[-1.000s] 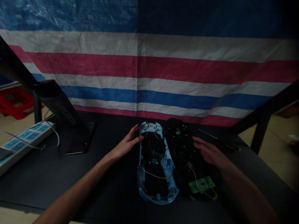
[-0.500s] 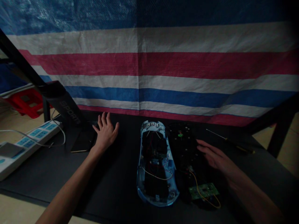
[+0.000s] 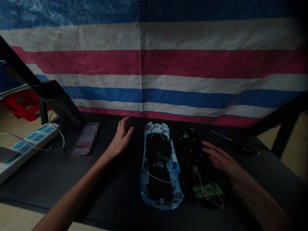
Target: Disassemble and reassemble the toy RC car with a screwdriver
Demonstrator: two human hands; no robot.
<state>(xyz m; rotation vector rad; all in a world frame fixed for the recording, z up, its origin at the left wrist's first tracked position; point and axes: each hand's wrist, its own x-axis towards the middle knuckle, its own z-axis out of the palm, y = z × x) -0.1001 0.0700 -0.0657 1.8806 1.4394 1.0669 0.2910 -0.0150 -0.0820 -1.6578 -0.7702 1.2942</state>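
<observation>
A light blue toy car shell [image 3: 160, 166] lies upside down in the middle of the dark table [image 3: 48, 179], wires showing inside. To its right lies the black chassis [image 3: 190, 150], with a small green circuit board [image 3: 208, 190] on a yellow wire at its near end. My left hand [image 3: 120, 139] hovers open just left of the shell's far end, holding nothing. My right hand [image 3: 220, 158] rests flat, fingers apart, on the right edge of the black chassis.
A phone [image 3: 85, 142] lies left of my left hand beside a black stand marked SPORT [image 3: 64, 107]. A white power strip [image 3: 26, 144] sits at the far left. A thin screwdriver [image 3: 234, 142] lies at the back right. A striped tarp [image 3: 154, 64] hangs behind the table.
My left hand left the car shell, went out to the phone at the left, and has now come back close to the shell. My right hand has stayed on the chassis.
</observation>
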